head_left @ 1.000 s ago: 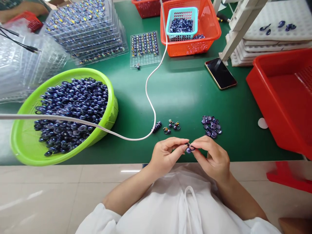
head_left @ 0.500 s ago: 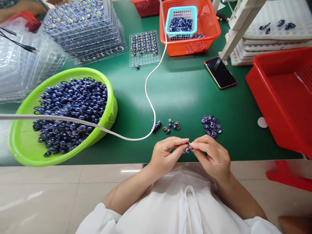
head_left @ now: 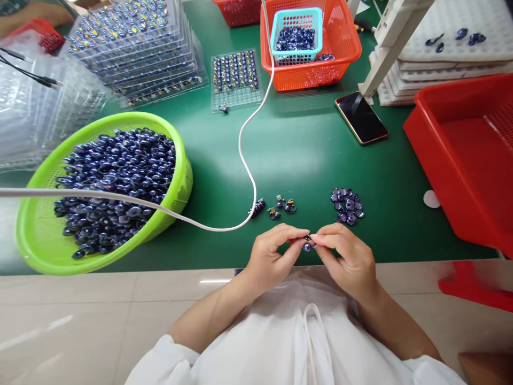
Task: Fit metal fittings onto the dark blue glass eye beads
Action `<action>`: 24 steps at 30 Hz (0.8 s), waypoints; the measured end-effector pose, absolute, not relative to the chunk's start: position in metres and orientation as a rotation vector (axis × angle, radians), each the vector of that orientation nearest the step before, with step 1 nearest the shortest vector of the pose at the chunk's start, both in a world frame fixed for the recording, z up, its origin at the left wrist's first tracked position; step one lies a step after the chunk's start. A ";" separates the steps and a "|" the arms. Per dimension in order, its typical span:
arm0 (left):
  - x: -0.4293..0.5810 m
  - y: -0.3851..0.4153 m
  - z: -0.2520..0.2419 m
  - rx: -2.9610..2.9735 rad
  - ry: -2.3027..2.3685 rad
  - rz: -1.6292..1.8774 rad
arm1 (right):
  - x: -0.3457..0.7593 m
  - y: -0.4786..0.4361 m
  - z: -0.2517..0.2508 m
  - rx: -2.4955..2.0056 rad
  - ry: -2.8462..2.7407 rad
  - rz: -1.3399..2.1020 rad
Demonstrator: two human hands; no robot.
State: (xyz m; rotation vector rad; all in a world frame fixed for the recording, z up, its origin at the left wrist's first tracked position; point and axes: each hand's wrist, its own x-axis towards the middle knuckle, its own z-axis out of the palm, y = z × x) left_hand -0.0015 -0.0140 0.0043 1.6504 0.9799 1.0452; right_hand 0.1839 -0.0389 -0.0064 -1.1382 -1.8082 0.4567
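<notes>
Between the left hand (head_left: 269, 258) and right hand (head_left: 349, 260), both pinching it, sits a dark beaded piece (head_left: 307, 247).

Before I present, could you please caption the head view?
Left hand and right hand pinch a small dark beaded piece at a green table.

Assembly workshop, green workbench (head_left: 304, 155), stacked trays (head_left: 140, 67)

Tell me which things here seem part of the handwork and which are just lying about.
Likely part of the work:
- beaded piece, pinched between left hand and right hand
- small pile of dark pieces
- loose pieces with yellowish bits
- green basket of dark pieces
- partly filled tray

Probably just lying about:
- phone
- white disc
</notes>
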 end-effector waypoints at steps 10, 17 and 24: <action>-0.005 -0.014 0.002 1.575 0.956 0.969 | 0.183 -0.041 -0.002 -1.152 -1.951 0.302; 0.001 -0.018 0.001 1.397 1.038 0.986 | 0.179 -0.042 -0.001 -1.246 -1.658 0.653; 0.003 -0.016 0.002 1.438 1.062 0.992 | 0.175 -0.044 -0.003 -1.285 -1.555 0.721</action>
